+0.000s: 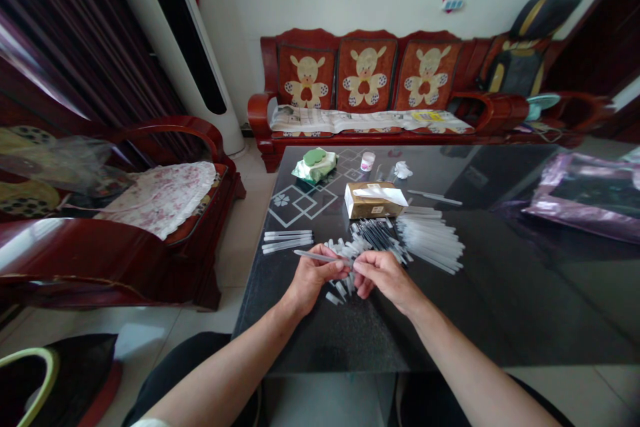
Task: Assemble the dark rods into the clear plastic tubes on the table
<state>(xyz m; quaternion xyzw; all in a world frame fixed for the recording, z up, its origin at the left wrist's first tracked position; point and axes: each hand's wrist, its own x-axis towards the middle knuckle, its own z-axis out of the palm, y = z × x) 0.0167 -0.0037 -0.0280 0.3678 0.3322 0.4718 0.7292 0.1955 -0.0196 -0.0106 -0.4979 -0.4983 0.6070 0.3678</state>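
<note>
My left hand (pixel 320 273) is closed around a whitish pen (pixel 316 255), whose narrow end points left. Close beside it, my right hand (pixel 383 275) pinches at the pen's right end; what sits between those fingertips is too small to make out. Under and around both hands lies a pile of translucent pen caps (pixel 336 296). Just beyond my right hand are black pen refills (pixel 377 235), heaped together. A spread of clear pen barrels (pixel 431 239) lies to the right of them. Several pens (pixel 287 240) rest in a row to the left.
On the dark table (pixel 500 300) stand a tissue box (pixel 375 200), a green wet-wipe pack (pixel 315 165) and a small white jar (pixel 367 161). Crumpled tissue (pixel 403 170) and a single pen-like stick (pixel 435 197) lie behind. A purple plastic bag (pixel 585 197) covers the right end.
</note>
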